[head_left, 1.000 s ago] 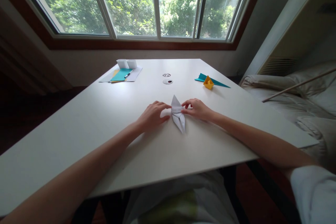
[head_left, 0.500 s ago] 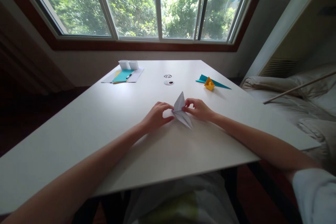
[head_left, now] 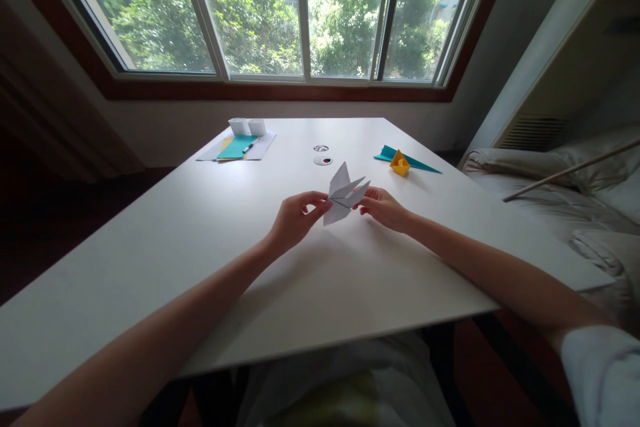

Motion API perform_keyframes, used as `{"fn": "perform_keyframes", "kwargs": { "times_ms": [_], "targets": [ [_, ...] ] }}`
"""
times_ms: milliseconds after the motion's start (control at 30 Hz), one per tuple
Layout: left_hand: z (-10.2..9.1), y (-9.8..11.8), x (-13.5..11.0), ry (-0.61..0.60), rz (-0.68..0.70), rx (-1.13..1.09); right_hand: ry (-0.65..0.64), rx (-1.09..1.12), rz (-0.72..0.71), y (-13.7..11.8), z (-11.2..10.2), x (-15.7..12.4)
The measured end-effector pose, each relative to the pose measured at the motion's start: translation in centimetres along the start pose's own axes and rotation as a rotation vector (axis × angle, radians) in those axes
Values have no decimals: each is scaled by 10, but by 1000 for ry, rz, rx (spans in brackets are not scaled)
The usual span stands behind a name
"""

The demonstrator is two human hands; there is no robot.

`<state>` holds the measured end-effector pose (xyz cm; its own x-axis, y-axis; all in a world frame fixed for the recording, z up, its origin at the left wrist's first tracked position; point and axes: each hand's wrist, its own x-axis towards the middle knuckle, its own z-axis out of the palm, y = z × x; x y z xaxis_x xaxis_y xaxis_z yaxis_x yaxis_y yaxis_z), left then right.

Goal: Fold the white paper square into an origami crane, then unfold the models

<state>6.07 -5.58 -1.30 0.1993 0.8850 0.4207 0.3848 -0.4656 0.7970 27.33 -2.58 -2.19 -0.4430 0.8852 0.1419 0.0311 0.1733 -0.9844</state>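
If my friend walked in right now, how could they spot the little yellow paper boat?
Find the big white table below the window. On its right side, beyond the right hand, lies a long teal folded paper. The yellow paper boat is just in front of it: small and peaked, while its neighbour is long and teal.

The white folded paper, creased into several pointed flaps fanned apart, sits tilted with one point upward, its left edge pinched by the left fingers, to the near left of the yellow paper boat.
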Motion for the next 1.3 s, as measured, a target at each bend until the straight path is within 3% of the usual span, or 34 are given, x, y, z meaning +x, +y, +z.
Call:
{"fn": "perform_keyframes", "kwargs": {
  "times_ms": [167, 333, 467, 600, 733, 967, 1300],
  "targets": [
    [2, 12, 0, 4, -184, -365, -34, 28, -95, -10, 6, -5],
    [3, 12, -3, -197, -412, -532, 55, -52, -166, -6, 6, -4],
    [4, 8, -5, -289, -528, -573, 67, -274, -196, 0, 3, -4],
    [6, 9, -5, -251, -538, -633, 99, -562, -249, -4, 5, -9],
    [6, 9, -5, -207, -531, -648, 90, -686, -307, -9, 9, -12],
    [5, 7, -7, -171, -488, -522, 107, -753, -359, -11, 9, -12],
    [8, 9, -7, -214, -503, -473, 163, -635, -357, -7, 12, -12]
  ]
}}
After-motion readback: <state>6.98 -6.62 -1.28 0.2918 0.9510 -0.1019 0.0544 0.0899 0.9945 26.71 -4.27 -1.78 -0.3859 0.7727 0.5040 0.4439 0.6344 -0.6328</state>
